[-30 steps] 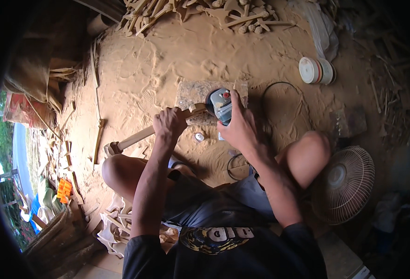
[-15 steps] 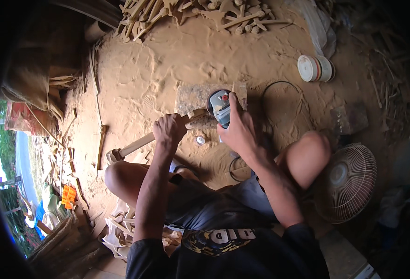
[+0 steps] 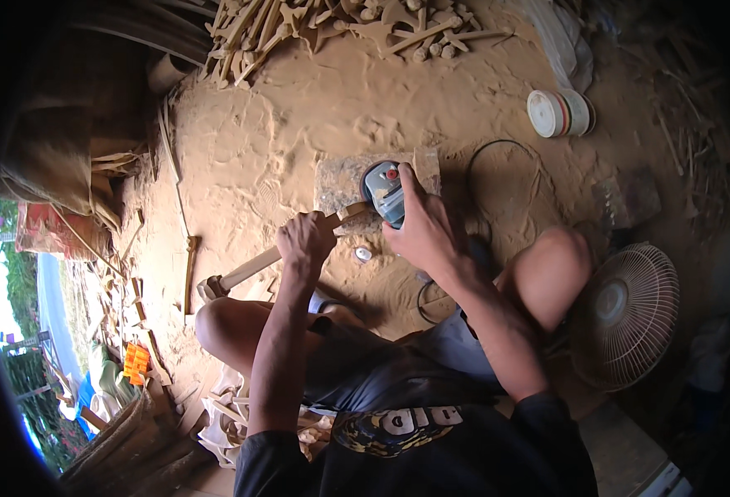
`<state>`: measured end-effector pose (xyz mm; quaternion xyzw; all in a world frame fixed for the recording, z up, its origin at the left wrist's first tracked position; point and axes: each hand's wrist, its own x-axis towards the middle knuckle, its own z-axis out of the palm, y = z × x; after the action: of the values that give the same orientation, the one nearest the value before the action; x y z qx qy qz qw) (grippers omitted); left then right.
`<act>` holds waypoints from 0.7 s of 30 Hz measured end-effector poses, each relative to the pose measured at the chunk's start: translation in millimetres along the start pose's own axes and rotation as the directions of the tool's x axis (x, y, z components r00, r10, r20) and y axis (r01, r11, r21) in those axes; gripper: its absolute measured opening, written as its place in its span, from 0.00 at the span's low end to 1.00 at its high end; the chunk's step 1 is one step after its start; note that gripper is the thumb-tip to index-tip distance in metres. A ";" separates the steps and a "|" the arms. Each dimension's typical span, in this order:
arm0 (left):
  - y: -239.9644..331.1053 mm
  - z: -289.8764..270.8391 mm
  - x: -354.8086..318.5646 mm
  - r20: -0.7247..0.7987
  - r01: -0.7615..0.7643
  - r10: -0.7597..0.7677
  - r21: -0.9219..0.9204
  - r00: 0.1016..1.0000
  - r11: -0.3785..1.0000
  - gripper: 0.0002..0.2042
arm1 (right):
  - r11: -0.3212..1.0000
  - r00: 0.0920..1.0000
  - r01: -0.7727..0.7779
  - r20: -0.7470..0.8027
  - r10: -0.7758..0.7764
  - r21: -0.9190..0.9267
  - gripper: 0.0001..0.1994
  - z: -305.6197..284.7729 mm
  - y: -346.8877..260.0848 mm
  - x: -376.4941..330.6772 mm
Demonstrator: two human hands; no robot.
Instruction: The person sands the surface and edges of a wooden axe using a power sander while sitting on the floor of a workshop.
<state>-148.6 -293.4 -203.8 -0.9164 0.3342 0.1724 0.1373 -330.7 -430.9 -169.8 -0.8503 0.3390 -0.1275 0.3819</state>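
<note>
My left hand (image 3: 305, 240) is closed around a long carved wooden piece (image 3: 253, 267), which has a knobbed end near my left knee. Its other end rests over a worn, dusty block (image 3: 332, 176) in front of me. My right hand (image 3: 427, 230) grips an angle grinder (image 3: 388, 192) with a grey head and a red button. The grinder's disc is beside the wood's far end, above the block; whether they touch, I cannot tell. A small whitish round object (image 3: 362, 254) lies in the dust just below the block.
Carved wooden pieces (image 3: 365, 29) are heaped at the back, more (image 3: 228, 414) by my left side. A white tub (image 3: 549, 114) lies on its side at the back right. A caged fan (image 3: 626, 316) stands by my right knee. A black cable (image 3: 472, 166) curves across the sandy ground.
The grinder has shifted slightly left and down against the wood's end. The wooden piece has moved a little, and the whole view has turned slightly.
</note>
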 end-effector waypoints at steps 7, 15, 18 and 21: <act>-1.7 -2.9 5.4 -0.009 0.021 -0.021 -0.020 1.000 1.000 0.17 | 0.998 0.999 -0.048 0.009 0.048 -0.028 0.47 -3.0 -1.8 -9.9; -4.6 3.4 8.8 -0.156 -0.016 0.002 -0.090 0.988 0.996 0.17 | 0.998 0.999 -0.049 -0.002 0.049 -0.033 0.46 -7.1 15.0 -10.6; -12.7 -2.2 19.4 -0.301 -0.074 0.020 -0.168 0.953 0.983 0.16 | 0.998 0.991 -0.023 -0.128 0.030 0.051 0.46 -23.7 22.0 -4.5; -27.8 -20.3 39.8 -0.473 -0.101 -0.090 -0.363 0.877 0.926 0.17 | 0.960 0.929 0.085 -0.370 0.020 0.266 0.45 -42.7 29.4 2.0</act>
<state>-97.1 -302.9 -197.9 -0.9382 0.3210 0.0005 -0.1290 -363.7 -470.3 -162.7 -0.7547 0.3691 -0.3377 0.4245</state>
